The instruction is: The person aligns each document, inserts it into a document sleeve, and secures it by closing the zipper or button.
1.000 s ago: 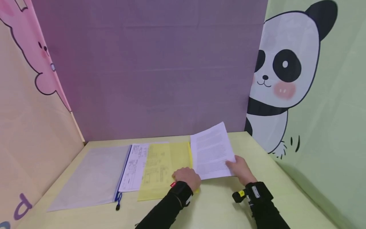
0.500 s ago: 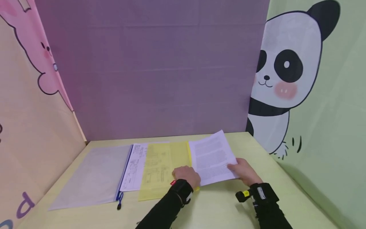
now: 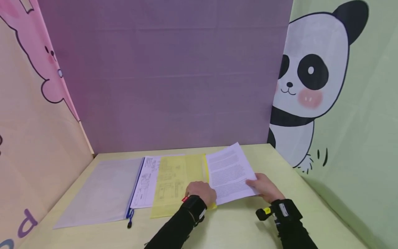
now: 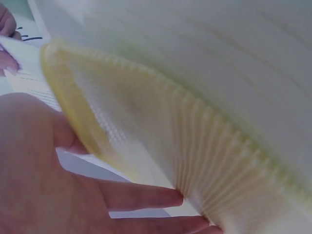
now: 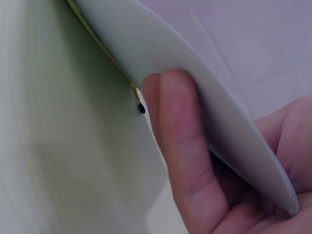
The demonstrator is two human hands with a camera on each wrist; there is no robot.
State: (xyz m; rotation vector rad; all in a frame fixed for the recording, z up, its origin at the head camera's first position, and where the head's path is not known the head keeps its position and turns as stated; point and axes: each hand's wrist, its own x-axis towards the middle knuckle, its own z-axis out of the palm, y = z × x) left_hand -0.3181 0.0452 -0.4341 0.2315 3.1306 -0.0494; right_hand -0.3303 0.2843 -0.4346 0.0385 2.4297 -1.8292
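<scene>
In the head view my right hand point(image 3: 265, 187) grips the right edge of some printed white paper point(image 3: 231, 174), thumb on top. In the right wrist view the fingers point(image 5: 183, 141) lie along the underside of the lifted paper. The paper's left edge meets the yellow-rimmed mouth of a translucent yellow zip document pouch point(image 3: 177, 169), printed sheets showing through it. My left hand point(image 3: 202, 193) holds this pouch near its front right corner. Up close in the left wrist view, the pouch's mouth gapes, its mesh side point(image 4: 209, 146) rippled, with the hand's fingers point(image 4: 146, 195) against its edge.
A clear pouch point(image 3: 99, 192) with a blue zip edge lies flat at the left, its cord and black pull hanging over the table point(image 3: 230, 228). Printed sheets point(image 3: 146, 183) lie between the two pouches. A purple panel point(image 3: 174, 76) stands behind, with walls at both sides.
Over the last second the paper has come down lower, its left edge now against the pouch's mouth. My right hand has shifted slightly down. The left hand keeps its hold on the pouch.
</scene>
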